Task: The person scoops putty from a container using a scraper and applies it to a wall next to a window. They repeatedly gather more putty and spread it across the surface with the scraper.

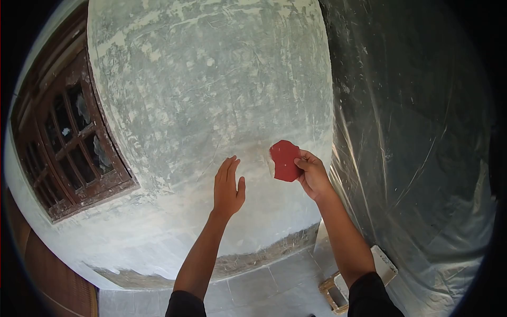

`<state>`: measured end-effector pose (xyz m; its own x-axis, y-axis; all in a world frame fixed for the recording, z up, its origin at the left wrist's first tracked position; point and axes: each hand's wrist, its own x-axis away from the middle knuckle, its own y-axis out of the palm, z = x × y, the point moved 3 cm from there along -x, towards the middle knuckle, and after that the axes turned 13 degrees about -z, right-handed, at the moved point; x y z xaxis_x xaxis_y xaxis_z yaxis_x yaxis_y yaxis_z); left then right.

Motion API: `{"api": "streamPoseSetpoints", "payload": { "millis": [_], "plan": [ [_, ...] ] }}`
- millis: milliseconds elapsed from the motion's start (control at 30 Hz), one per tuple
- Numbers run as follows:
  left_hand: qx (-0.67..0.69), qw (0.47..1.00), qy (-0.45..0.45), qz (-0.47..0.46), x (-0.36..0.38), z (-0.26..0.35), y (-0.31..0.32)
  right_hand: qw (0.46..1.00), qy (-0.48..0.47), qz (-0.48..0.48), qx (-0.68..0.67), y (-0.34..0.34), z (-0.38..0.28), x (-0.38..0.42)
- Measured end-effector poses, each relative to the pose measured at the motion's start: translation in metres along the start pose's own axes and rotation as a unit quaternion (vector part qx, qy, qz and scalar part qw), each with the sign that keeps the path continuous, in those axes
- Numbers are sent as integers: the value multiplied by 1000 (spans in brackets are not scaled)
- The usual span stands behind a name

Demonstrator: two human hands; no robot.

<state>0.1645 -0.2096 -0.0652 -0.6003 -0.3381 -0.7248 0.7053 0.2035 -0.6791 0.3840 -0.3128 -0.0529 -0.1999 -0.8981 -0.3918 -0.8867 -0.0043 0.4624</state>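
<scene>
My right hand (312,174) pinches a piece of red sandpaper (285,161) by its right edge, thumb on the red face. The sheet has an uneven outline, and a pale patch shows along its lower left edge. To the left, my left hand (229,187) is raised with its fingers stretched out and holds nothing. In front of both hands stands a wall (211,79), patchy grey-green above with whitish smears, paler and smoother lower down.
On the left is a brown wooden window (79,142) with small panes. Clear plastic sheeting (401,158) hangs along the right. A small wooden stool (334,293) and a whitish block-shaped object (384,264) stand on the grey tiled floor (248,290). Rough bare plaster runs along the wall's foot.
</scene>
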Motion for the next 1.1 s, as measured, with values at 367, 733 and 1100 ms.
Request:
{"api": "streamPoseSetpoints", "payload": {
  "millis": [367,733,1100],
  "plan": [
    [-203,976,10,73,0,-108,-190,994,-95,-51,32,175,19,-111],
    [-325,942,-45,70,-26,-191,-251,979,-157,-132,4,262,19,-214],
    [-405,901,-82,131,-53,-242,-329,909,-341,-177,160,342,1,-278]
  ]
}}
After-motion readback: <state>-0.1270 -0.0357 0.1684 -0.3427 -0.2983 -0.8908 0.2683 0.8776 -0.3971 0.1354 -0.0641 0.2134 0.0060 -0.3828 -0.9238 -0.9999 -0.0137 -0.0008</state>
